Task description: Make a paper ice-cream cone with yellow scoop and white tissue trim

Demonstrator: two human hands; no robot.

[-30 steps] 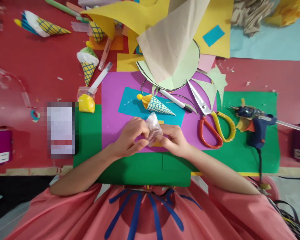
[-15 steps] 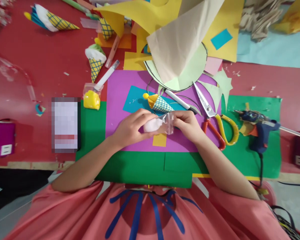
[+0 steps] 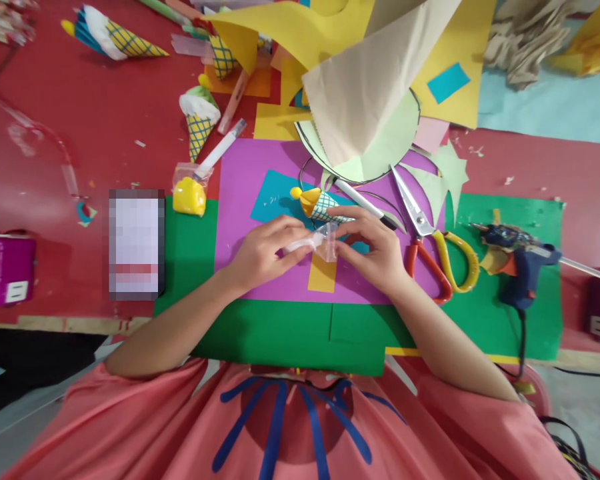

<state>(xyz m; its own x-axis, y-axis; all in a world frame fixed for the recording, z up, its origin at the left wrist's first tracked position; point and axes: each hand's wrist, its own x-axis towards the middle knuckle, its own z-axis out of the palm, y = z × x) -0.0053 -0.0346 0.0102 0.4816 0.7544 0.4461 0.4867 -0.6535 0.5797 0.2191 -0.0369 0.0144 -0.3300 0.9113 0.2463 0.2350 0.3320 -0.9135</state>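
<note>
My left hand (image 3: 270, 253) is closed around a small clear plastic bag (image 3: 327, 245) with a soft white lump inside. The bag's zip end points right, where the thumb and fingers of my right hand (image 3: 373, 250) hold its edge. Some of the bag is hidden behind my left fingers. Just beyond my hands lies a small paper cone (image 3: 325, 205) with a blue grid pattern, an orange filling and a yellow ball at its tip. A white marker (image 3: 360, 200) and scissors (image 3: 420, 223) with red and yellow handles lie beyond and right of my right hand.
A glue gun (image 3: 523, 257) lies at the right on green sheet. Further left are a bag of yellow clay (image 3: 190, 195), a phone-like blurred object (image 3: 137, 245) and finished cones (image 3: 200, 120). A beige paper cone (image 3: 360, 93) stands on a pale green disc (image 3: 405, 127).
The bag has tilted, so less of the white lump shows. My right fingers have spread and shifted at its zip end. The whole view has moved slightly.
</note>
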